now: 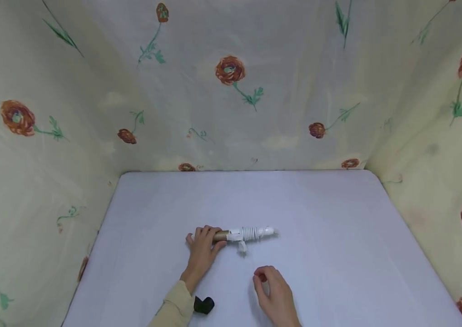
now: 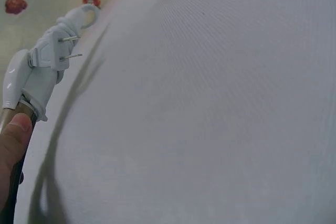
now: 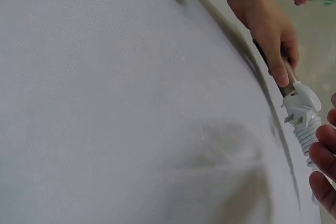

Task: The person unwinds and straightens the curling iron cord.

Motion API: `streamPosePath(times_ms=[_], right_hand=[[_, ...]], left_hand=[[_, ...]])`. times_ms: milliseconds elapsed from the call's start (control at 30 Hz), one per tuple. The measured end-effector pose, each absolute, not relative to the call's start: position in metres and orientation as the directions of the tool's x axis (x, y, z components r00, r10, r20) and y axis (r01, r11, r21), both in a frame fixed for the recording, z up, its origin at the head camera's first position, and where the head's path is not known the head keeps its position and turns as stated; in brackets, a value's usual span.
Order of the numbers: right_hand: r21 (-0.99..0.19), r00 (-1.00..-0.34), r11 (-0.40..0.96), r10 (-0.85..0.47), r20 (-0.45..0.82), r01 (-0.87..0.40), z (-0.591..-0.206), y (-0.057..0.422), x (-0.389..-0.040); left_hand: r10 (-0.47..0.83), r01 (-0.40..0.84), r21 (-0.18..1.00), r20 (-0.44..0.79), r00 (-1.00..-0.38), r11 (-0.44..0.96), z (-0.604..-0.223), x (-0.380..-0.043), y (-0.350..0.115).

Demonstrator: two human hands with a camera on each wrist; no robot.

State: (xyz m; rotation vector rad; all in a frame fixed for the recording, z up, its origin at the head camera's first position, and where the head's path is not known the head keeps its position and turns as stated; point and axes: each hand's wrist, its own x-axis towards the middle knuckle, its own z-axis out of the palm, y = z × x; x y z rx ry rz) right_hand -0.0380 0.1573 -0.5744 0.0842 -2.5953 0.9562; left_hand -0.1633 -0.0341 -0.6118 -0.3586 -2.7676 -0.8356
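A white curling iron (image 1: pixel 251 233) with a brownish barrel lies across the table in the head view, its handle pointing right. Its white cord is wound in coils around the handle, and the two-prong plug (image 2: pixel 59 51) sticks out from the side in the left wrist view. My left hand (image 1: pixel 202 252) grips the barrel, thumb on the near side; its palm covers the barrel's left end. My right hand (image 1: pixel 273 293) hovers nearer to me, fingers loosely curled and holding nothing. At the right wrist view's edge, its fingertips (image 3: pixel 323 150) partly overlap the coiled handle.
The table (image 1: pixel 329 218) has a white cover and rounded far corners. Flower-printed cloth (image 1: pixel 231 118) hangs behind it and on both sides. A small dark object (image 1: pixel 204 305) shows beside the left sleeve (image 1: pixel 175 306).
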Motion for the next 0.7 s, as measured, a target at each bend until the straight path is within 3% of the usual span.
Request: streamPosePath(times_ms=[333, 700], right_hand=[[-0.605, -0.882, 0.750, 0.063, 0.467, -0.266, -0.560, 0.152, -0.070], [-0.678, -0.893, 0.700, 0.132, 0.431, -0.223, -0.558, 0.126, -0.079]], left_hand=[[0.112, 0.281, 0.554, 0.319, -0.941, 0.783, -0.571, -0.152, -0.036], [0.147, 0.317, 0.569, 0.325, -0.934, 0.759, -0.543, -0.129, -0.035]])
